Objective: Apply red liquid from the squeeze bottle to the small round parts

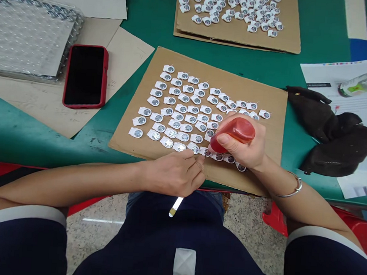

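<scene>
My right hand (249, 145) is wrapped round a red translucent squeeze bottle (237, 131), tipped down over the front row of small round parts. Its tip is close to one part (205, 152) on a cardboard sheet (256, 179). My left hand (180, 173) is closed, its fingertips beside that same row. A slim white stick with a gold band (175, 207) sticks out below this hand; its other end is hidden. Several rows of these silver discs with white tabs (183, 98) lie on the cardboard.
Another cardboard sheet (229, 41) at the back bears many similar parts. A red-cased phone (85, 77) and bubble-wrapped package (26, 36) lie left. At right are dark cloth pieces (334, 153), papers (322, 72) and a small capped bottle (362, 84).
</scene>
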### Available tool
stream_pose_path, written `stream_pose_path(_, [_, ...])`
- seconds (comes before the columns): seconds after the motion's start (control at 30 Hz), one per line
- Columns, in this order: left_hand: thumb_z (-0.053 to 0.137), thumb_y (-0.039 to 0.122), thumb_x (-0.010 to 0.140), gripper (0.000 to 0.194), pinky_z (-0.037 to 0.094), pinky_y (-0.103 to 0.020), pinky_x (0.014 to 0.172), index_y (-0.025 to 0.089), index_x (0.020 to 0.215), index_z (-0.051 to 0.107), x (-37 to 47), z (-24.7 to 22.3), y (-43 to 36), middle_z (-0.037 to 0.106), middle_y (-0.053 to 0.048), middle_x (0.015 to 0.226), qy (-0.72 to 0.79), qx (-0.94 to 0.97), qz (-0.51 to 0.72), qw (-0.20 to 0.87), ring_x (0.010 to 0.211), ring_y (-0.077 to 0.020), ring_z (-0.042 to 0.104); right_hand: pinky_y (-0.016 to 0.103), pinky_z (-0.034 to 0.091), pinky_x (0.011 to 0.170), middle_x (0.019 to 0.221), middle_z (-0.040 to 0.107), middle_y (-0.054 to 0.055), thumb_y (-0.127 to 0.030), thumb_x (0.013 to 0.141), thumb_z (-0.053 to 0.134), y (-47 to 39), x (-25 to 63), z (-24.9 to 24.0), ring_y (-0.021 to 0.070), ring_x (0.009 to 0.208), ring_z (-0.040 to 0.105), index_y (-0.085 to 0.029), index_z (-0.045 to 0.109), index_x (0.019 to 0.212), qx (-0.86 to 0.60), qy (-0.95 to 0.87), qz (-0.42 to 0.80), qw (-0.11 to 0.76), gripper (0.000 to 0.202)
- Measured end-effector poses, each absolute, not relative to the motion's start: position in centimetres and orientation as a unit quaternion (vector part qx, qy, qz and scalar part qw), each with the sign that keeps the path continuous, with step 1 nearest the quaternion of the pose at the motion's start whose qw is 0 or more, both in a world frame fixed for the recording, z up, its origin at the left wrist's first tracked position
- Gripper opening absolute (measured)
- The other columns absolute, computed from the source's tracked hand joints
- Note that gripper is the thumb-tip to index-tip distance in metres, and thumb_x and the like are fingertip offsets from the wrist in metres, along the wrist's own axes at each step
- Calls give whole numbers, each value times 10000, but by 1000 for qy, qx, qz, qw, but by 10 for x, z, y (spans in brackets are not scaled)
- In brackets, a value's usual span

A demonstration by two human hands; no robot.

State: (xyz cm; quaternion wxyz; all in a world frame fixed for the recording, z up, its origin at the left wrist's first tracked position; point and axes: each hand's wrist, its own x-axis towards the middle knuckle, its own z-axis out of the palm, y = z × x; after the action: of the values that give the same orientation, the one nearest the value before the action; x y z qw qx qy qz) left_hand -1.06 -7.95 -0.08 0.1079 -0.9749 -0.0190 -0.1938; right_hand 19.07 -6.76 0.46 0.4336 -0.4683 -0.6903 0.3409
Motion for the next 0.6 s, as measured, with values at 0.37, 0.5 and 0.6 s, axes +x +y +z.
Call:
stream_pose_path(0.37, [506, 112, 819, 54, 420, -278, 531, 82, 805, 549, -10, 0, -78, 666, -123, 789, -20, -976, -187, 109, 595, -162, 586, 310, 431, 570, 666, 560, 13, -319, 668, 673, -66, 191, 4, 121, 609, 503, -190, 584, 717, -459, -693, 335, 444, 163])
stream_pose_path(0.5, [509, 109, 817, 50, 424, -277, 530, 82, 801, 548, -10, 0, -78, 665, -128, 799, -20, -977, -187, 101, 605, -165, 590, 310, 428, 559, 668, 561, 14, -332, 673, 669, -66, 190, 4, 121, 605, 501, -193, 578, 716, -460, -693, 331, 445, 172])
stream_pose_path(0.6, [516, 107, 812, 48, 433, -280, 529, 78, 803, 553, -11, 0, -78, 667, -130, 799, -20, -977, -190, 96, 610, -170, 598, 303, 417, 542, 669, 562, 16, -319, 675, 669, -66, 189, 5, 117, 594, 499, -188, 581, 722, -458, -689, 335, 452, 165])
